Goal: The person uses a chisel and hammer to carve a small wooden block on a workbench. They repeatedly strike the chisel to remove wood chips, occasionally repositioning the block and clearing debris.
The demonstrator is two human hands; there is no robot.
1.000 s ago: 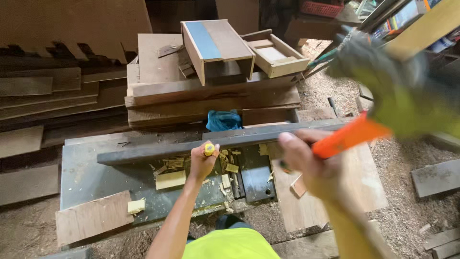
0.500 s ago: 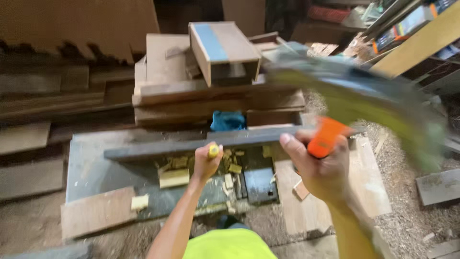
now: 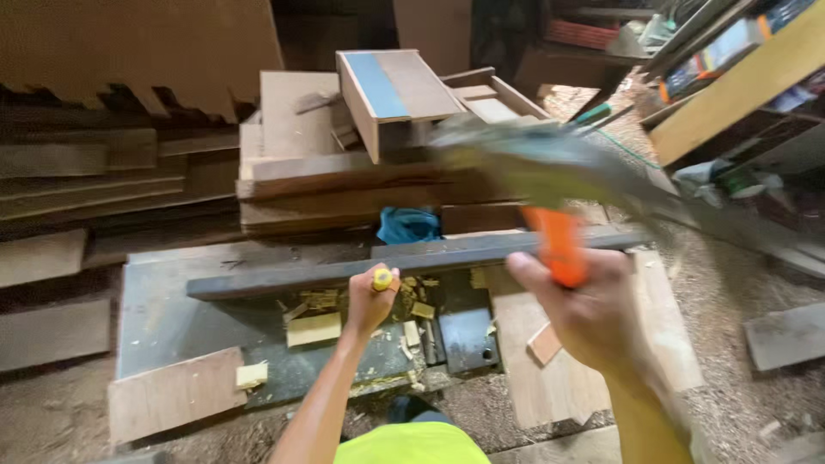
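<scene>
L hand gripping yellow-capped chisel at dark plank, R hand clenching orange-handled hammer above

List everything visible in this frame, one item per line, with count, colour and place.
dark plank: one, grey-black, lying across the bench
orange-handled tool: one, head blurred, in the right hand
yellow-topped tool: one, in the left hand, at the plank
wood offcuts: several, pale yellow, on the bench
blue cloth: one, behind the plank
stacked boards: several, brown, behind
wooden box: one, blue-striped, atop the stack
left hand: gripping
right hand: gripping
</scene>
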